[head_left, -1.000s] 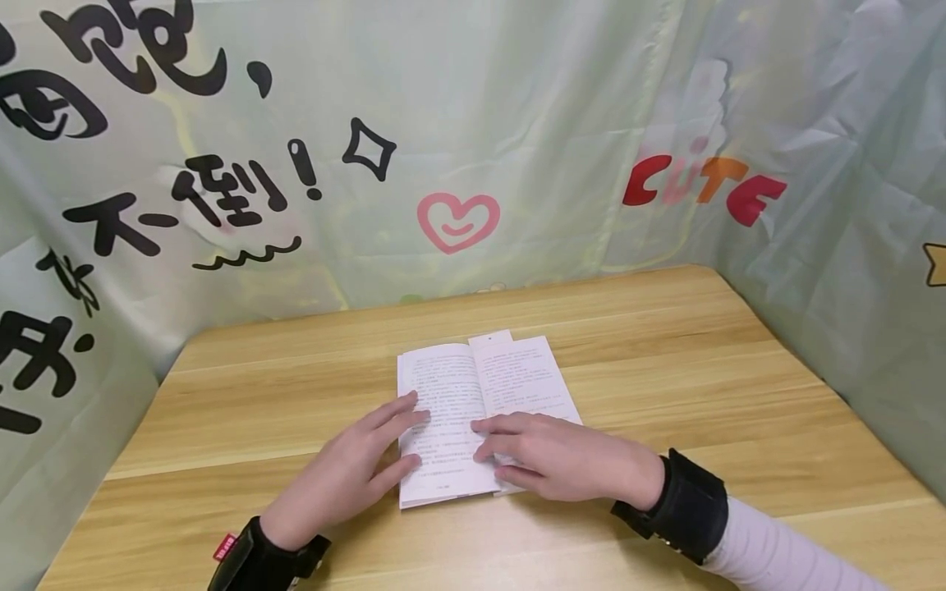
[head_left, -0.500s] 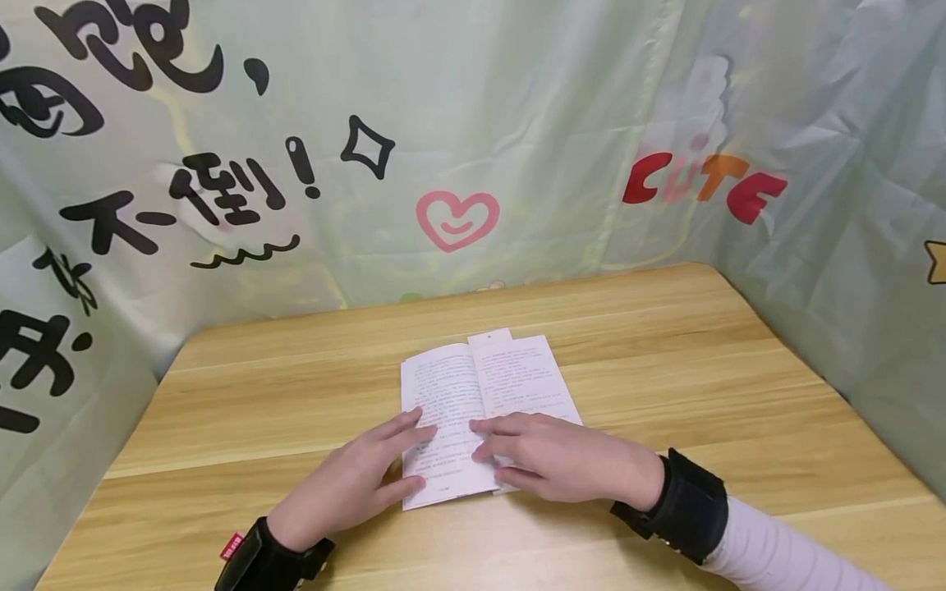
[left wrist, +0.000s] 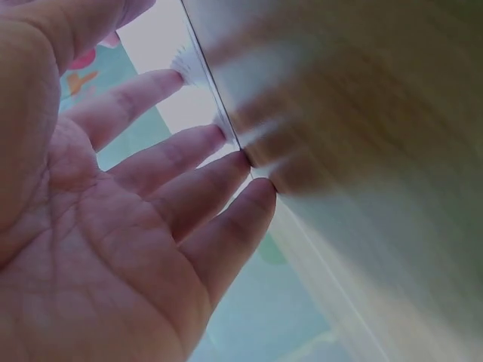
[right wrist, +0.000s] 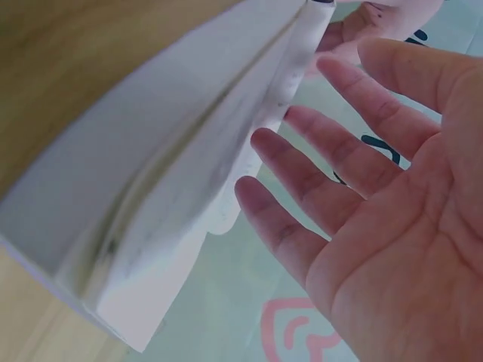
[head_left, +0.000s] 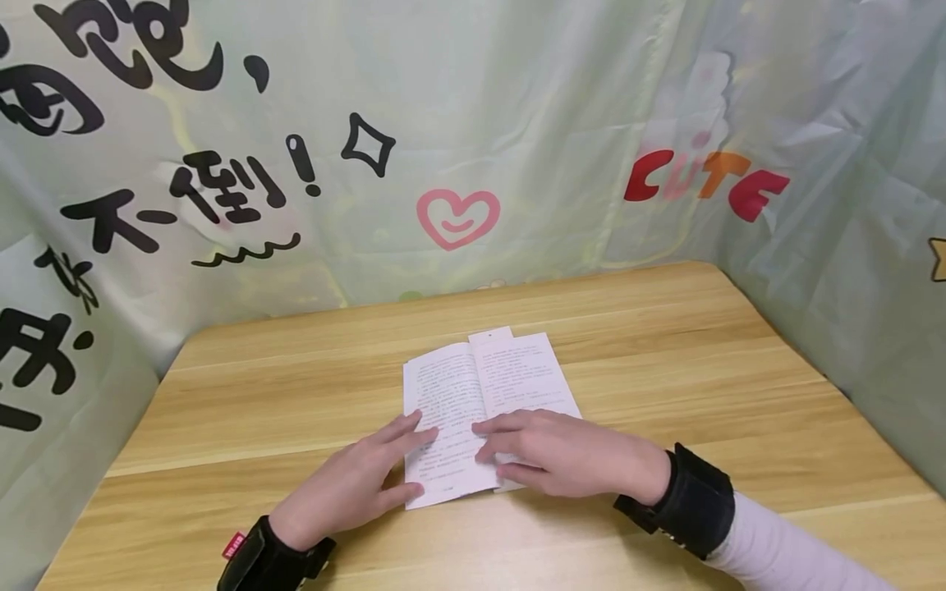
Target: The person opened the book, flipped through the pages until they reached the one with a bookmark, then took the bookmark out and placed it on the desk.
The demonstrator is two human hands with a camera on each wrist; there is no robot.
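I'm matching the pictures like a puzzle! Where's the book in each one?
Head: the book lies open, just below the middle.
Left wrist: a white part, upper left of middle.
Right wrist: big, from bottom left to top middle.
Landmark: the table shows in all three.

Head view: your left hand angles forward and inward, back of the hand uppermost, thumb set apart below the fingers. Your right hand points leftward, also back uppermost, its fingers slightly parted. The two hands are near each other, not touching. Your right forearm, sleeved, slants in from the lower right. Wrist views: left palm and right palm both show; fingers on each extended, slightly bent, relaxed, with gaps between them.
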